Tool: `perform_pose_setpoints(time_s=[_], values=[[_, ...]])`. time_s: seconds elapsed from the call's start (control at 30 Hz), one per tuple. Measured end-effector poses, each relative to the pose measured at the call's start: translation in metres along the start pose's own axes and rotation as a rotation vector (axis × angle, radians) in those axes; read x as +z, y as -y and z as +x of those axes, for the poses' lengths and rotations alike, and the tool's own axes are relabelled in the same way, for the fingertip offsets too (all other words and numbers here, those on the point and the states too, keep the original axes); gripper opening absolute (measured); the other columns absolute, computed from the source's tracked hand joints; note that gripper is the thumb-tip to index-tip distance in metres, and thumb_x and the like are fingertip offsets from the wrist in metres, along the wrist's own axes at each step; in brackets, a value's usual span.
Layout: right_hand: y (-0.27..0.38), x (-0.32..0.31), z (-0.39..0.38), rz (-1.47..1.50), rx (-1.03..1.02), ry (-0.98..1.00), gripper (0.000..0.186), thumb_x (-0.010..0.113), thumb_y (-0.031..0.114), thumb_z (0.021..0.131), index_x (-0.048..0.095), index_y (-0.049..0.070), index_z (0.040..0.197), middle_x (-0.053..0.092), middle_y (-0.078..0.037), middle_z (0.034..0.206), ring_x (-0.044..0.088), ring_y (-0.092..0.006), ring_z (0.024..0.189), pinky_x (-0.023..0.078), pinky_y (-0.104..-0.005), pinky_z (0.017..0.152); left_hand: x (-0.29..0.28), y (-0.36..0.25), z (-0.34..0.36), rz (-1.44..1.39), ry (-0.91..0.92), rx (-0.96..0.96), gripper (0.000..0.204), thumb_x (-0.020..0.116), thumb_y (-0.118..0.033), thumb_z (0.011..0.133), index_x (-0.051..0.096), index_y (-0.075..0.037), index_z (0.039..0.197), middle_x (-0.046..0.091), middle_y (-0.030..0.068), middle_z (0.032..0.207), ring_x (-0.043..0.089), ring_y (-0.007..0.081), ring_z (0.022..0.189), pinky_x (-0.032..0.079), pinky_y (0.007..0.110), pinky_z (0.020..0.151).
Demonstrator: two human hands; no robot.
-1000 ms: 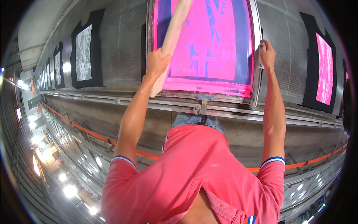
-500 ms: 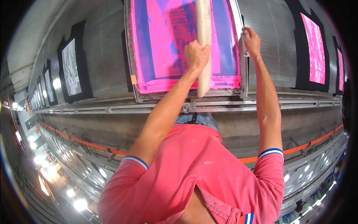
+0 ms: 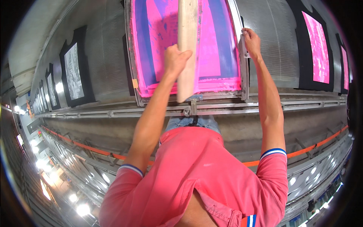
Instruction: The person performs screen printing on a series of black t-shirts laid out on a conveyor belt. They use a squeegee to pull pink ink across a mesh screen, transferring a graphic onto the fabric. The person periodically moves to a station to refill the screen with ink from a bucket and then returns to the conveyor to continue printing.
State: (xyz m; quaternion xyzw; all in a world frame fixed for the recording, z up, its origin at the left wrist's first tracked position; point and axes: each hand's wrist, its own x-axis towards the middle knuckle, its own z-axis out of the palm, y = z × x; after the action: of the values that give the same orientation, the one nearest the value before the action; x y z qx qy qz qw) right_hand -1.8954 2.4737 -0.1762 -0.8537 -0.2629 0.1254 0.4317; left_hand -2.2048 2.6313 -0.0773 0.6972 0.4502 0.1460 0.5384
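**Left hand [image 3: 176,60] clasps wooden bar [image 3: 188,39] over pink screen [image 3: 208,49]**

The grip wraps the bar toward its near end, probably for firm control; the bar spans mid-screen, pointing at the surface's [image 3: 104,49] near edge. The right hand [image 3: 252,43], curled at the frame's [image 3: 245,86] right rail, perhaps steadies it; its exact hold is unclear. Black garments [image 3: 68,94] lie beyond, left and right. Since half a second ago, bar and left hand have shifted left.
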Motion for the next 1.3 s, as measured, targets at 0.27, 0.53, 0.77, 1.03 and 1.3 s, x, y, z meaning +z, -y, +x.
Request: perform_pose_setpoints(time_s=[0.27,0.53,0.77,1.03,1.3], values=[[0.016,-0.006,-0.004,0.139,0.183,0.091,0.028,0.058,0.021,0.096,0.069,0.006,0.116,0.074,-0.012,0.103,0.068,-0.0201,0.091,0.050,-0.0310,0.083,-0.095,0.005,0.001,0.366,0.438,-0.085,0.033,0.066,-0.006,0.064,0.074,-0.001,0.095,0.067,0.0124,0.072,0.064,0.0186,0.066,0.050,0.035,0.063],[0.005,-0.005,-0.002,0.068,0.073,0.098,0.028,0.055,0.021,0.098,0.068,0.005,0.117,0.073,-0.013,0.101,0.068,-0.0206,0.090,0.050,-0.0334,0.082,-0.060,0.015,-0.016,0.804,0.654,-0.128,0.039,0.057,-0.003,0.066,0.076,-0.009,0.099,0.070,0.0230,0.091,0.067,0.0397,0.089,0.052,0.047,0.079],[0.003,-0.004,-0.002,0.062,0.083,0.070,0.028,0.057,0.021,0.098,0.069,0.003,0.115,0.074,-0.012,0.098,0.067,-0.0199,0.087,0.051,-0.0329,0.080,-0.044,0.030,-0.012,0.831,0.655,-0.023,0.030,0.057,-0.005,0.067,0.074,-0.005,0.092,0.068,0.0249,0.087,0.066,0.0419,0.086,0.051,0.049,0.077],[0.013,-0.009,-0.005,0.094,0.118,0.085,0.027,0.056,0.020,0.098,0.068,0.002,0.114,0.072,-0.010,0.096,0.062,-0.0150,0.082,0.048,-0.0304,0.077,-0.034,0.028,-0.005,0.895,0.760,-0.099,0.023,0.057,-0.002,0.063,0.070,0.004,0.082,0.066,0.0277,0.081,0.067,0.0425,0.082,0.051,0.050,0.072],[0.019,-0.009,-0.005,-0.056,0.076,0.068,0.028,0.057,0.023,0.097,0.069,0.003,0.112,0.072,-0.013,0.094,0.065,-0.0205,0.083,0.049,-0.0329,0.078,-0.021,0.051,0.009,0.891,0.841,-0.196,0.020,0.061,-0.003,0.052,0.069,0.004,0.069,0.066,0.0252,0.070,0.068,0.0390,0.071,0.051,0.048,0.062]])
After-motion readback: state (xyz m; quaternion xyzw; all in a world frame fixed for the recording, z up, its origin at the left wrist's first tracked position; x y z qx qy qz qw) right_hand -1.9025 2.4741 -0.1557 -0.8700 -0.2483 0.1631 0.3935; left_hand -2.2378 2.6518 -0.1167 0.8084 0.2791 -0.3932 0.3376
